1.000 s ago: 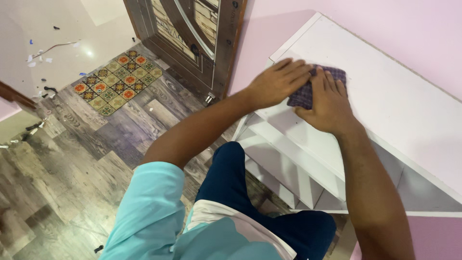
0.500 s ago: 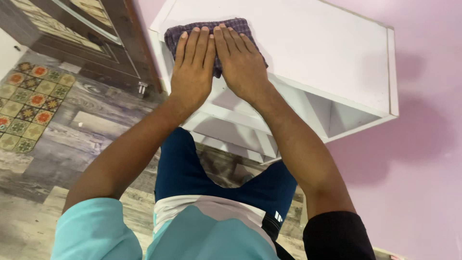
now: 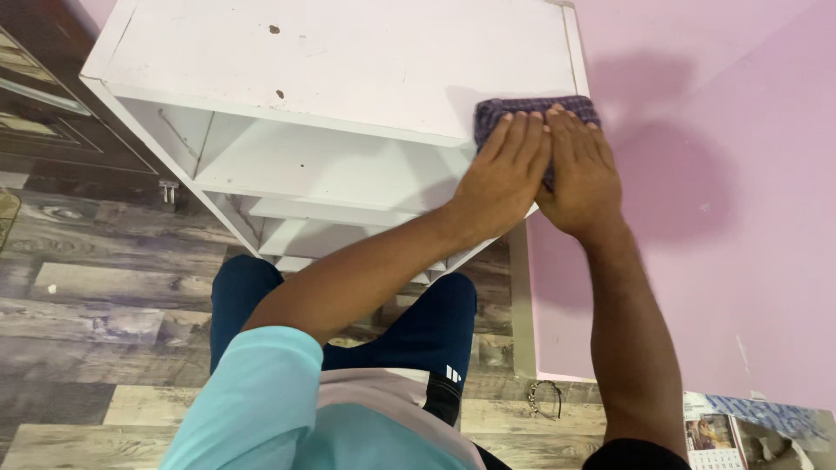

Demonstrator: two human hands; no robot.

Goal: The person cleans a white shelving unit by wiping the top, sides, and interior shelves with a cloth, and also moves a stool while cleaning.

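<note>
At the far left of the frame we see a dark wooden door (image 3: 39,96), its lower corner close beside the left edge of the white shelf unit (image 3: 340,61). Below it the grey wood-plank floor (image 3: 96,296) spreads open across the lower left.

The top of the shelf unit fills the upper middle of the frame. Its broad white surface lies bare from the left edge almost to the right one, marked only by a few small dark spots (image 3: 274,29). Under the front edge the open compartments (image 3: 322,170) step down toward our legs.

Right of centre, our left hand (image 3: 503,178) lies flat, fingers straight and together, palm pressing down on a dark checked cloth (image 3: 531,109); this grip is a flat press, not a closed hold. Our right hand (image 3: 579,174) lies just beside it, touching it, fingers likewise flat on the cloth. The cloth sits at the front right corner of the shelf top, its right end reaching the top's right edge.

Beyond that edge the pink wall (image 3: 731,174) rises close against the unit. At the lower right, printed papers (image 3: 740,431) lie on the floor.
</note>
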